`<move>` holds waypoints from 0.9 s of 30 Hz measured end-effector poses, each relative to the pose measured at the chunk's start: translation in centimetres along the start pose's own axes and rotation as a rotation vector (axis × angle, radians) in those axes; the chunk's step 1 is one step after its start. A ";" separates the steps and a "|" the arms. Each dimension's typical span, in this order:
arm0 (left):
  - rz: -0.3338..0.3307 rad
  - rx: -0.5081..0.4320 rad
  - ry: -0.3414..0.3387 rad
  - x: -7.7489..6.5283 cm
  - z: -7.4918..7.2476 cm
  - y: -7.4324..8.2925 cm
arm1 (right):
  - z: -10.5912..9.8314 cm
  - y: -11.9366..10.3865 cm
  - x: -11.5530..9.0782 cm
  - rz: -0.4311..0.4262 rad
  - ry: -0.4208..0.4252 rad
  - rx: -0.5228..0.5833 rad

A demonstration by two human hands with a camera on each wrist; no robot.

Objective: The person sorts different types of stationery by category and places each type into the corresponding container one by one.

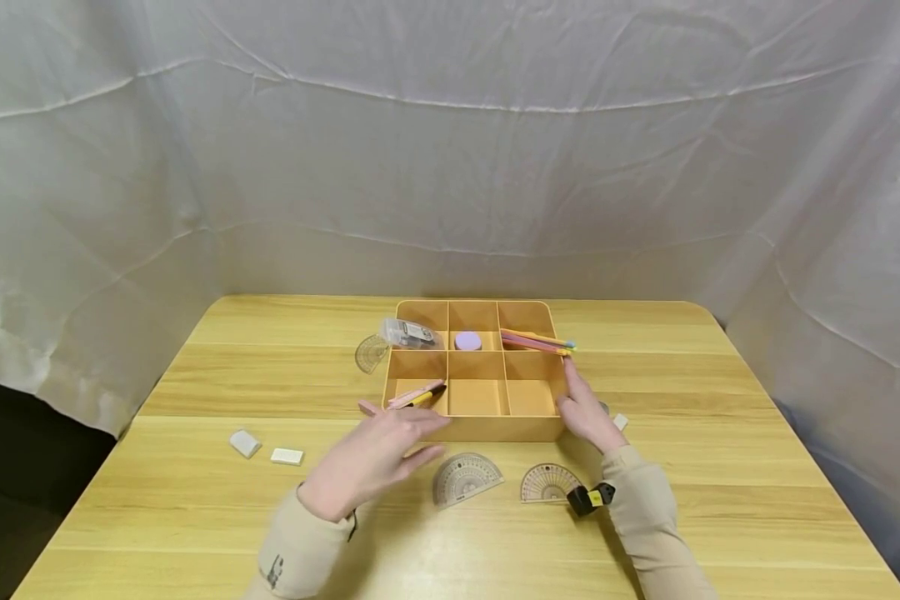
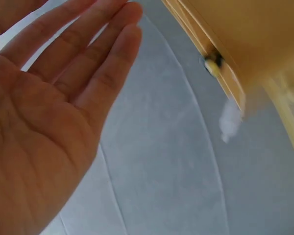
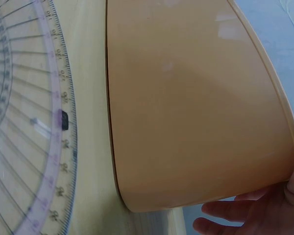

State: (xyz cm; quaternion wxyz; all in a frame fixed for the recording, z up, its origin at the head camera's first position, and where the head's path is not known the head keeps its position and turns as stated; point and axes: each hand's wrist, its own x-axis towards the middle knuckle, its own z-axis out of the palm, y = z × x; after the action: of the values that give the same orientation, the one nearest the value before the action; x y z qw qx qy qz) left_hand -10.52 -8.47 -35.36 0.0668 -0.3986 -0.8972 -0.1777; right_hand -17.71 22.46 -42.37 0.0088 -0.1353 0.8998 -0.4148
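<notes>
An orange divided organizer box stands on the table, its compartments holding several things. My right hand is at its right side, thumb over the rim and fingers along the outer wall; in the right wrist view the fingers show past the box's corner. My left hand hovers by the front left corner, holding nothing, and the left wrist view shows its fingers extended. Pink and yellow-black pens lie in the front left compartment. Colored pencils lean out of the back right one.
A clear plastic pouch and a lilac round item sit in the back compartments. Clear protractors and a black tape measure lie in front. White erasers are at left. A protractor lies behind the pouch.
</notes>
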 end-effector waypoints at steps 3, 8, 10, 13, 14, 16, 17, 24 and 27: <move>0.028 0.020 -0.034 0.3 0.6 1.2 | 0.0 0.0 0.0 0.002 -0.002 0.002; 0.054 0.081 -0.090 0.8 2.3 2.9 | 0.0 0.0 0.0 0.010 -0.004 -0.005; 0.059 0.113 -0.100 1.0 3.2 3.2 | 0.0 0.0 0.0 0.012 -0.005 -0.010; 0.073 0.172 -0.093 1.2 4.4 3.5 | 0.1 0.1 0.0 0.017 -0.009 -0.014; 0.077 0.190 -0.088 1.2 4.8 3.5 | 0.1 0.1 0.1 0.017 -0.011 -0.014; 0.075 0.213 -0.093 1.2 5.3 3.5 | 0.1 0.2 0.1 0.023 -0.012 -0.015; 0.070 0.216 -0.102 1.2 5.5 3.5 | 0.2 0.2 0.1 0.023 -0.012 -0.016; -0.019 0.160 -0.209 1.2 6.2 3.0 | 0.2 0.4 0.1 0.006 0.003 -0.025; -0.031 0.165 -0.226 1.2 6.4 2.8 | 0.2 0.4 0.1 -0.001 0.005 -0.027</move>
State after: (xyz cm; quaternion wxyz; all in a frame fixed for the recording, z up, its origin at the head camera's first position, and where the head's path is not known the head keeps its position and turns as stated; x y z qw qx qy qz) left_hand -9.08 -3.51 -40.28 -0.0050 -0.3955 -0.9166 -0.0585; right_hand -17.90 22.51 -42.78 0.0043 -0.1348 0.9052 -0.4029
